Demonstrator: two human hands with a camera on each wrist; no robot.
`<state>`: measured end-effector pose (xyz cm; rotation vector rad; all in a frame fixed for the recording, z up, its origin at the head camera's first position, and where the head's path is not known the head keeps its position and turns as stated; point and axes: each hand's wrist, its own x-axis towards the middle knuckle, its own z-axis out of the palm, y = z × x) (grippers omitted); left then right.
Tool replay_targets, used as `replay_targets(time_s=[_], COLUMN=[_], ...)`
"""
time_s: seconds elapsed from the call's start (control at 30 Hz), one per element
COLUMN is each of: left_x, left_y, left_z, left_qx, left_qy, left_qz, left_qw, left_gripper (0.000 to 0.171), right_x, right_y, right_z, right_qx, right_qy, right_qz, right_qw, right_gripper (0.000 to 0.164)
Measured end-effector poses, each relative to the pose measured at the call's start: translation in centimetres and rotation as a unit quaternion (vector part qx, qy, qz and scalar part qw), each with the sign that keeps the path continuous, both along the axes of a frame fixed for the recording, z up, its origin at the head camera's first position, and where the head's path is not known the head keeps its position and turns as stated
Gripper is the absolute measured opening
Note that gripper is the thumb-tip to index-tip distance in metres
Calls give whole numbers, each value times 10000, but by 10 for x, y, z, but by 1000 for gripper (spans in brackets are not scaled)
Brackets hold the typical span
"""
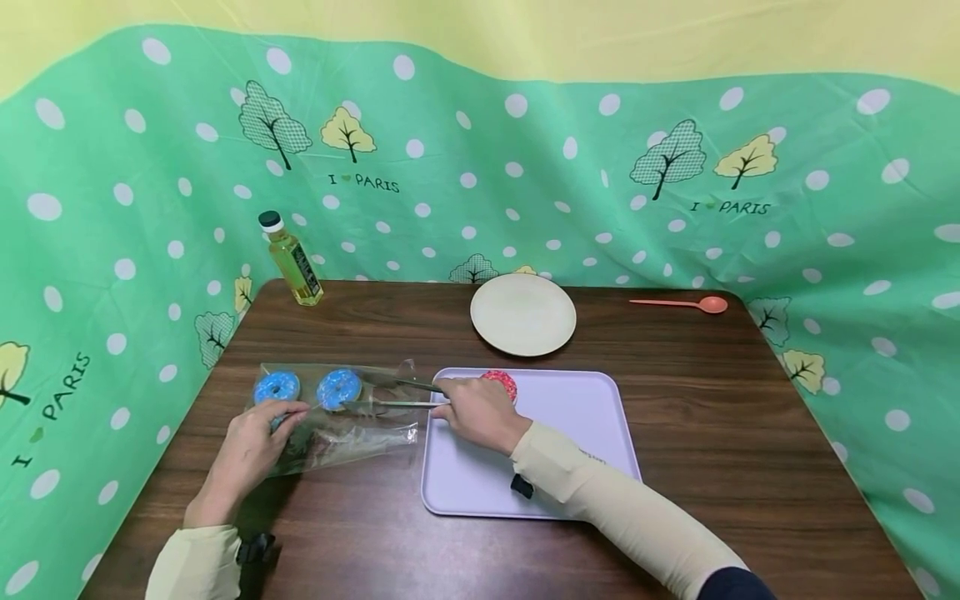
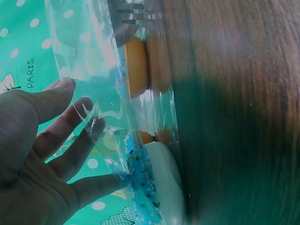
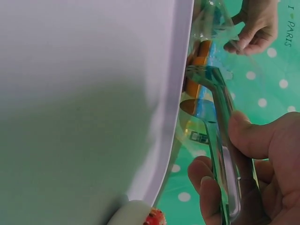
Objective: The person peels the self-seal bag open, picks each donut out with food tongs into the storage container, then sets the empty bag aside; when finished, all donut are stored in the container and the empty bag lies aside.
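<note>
My left hand (image 1: 251,446) pinches the upper layer of a clear plastic bag (image 1: 352,446) between thumb and fingers. Two blue-frosted donuts (image 1: 339,389) lie inside, side by side; one is orange-brown underneath (image 2: 137,68), the other pale (image 2: 164,176). My right hand (image 1: 483,412) grips metal tongs (image 3: 222,108), one end fork-shaped and the other spoon-shaped. Their arms stand apart and reach leftward into the bag beside the right-hand blue donut. Whether they touch it I cannot tell. A red-frosted donut (image 1: 501,383) sits on the lilac tray (image 1: 480,492), partly behind my right hand.
Behind the tray lies a cream plate (image 1: 523,315). An oil bottle (image 1: 296,262) stands at the table's back left corner. A coral spoon (image 1: 711,305) rests at the back right. A green dotted cloth (image 1: 525,192) hangs around the wooden table (image 1: 720,467).
</note>
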<state>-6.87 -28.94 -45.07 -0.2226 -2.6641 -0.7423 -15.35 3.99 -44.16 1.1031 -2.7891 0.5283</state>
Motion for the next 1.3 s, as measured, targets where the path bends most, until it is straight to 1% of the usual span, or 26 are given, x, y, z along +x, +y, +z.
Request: replay_targets(time_s=[0.23, 0.4, 0.5, 0.63, 0.73, 0.83, 0.97, 1.1, 1.3], left_x=[-1, -1, -1, 0, 0, 1, 2, 3, 3], left_y=[0, 1, 1, 2, 1, 0, -1, -1, -2], left_z=[-1, -3, -3, -3, -3, -4, -5, -3, -2], left_qx=[-29, -11, -6, 47, 64, 38, 61, 77, 64], left_qy=[10, -33, -67, -103, -86, -62, -122, -171, -152], left_qz=[-9, -28, -16, 5, 24, 35, 30, 23, 15], left_qw=[10000, 10000, 10000, 9999, 9999, 10000, 9999, 9998, 9999], left_gripper=[13, 13, 13, 12, 12, 12, 13, 13, 13], right_x=[1, 2, 3, 4, 5, 7, 11, 15, 22], right_y=[3, -1, -3, -2, 0, 5, 13, 23, 42], right_z=[2, 0, -1, 0, 1, 1, 0, 1, 7], right_qx=[5, 215, 256, 178, 97, -29, -172, -263, -336], right_qy=[-65, -131, -159, -111, -81, -86, -103, -157, -242], right_qz=[-115, -101, -92, -119, -67, -5, -10, -91, -283], right_qw=[9999, 9996, 9995, 9997, 9999, 10000, 9998, 9995, 9987], right_gripper=[36, 42, 46, 44, 42, 39, 35, 35, 36])
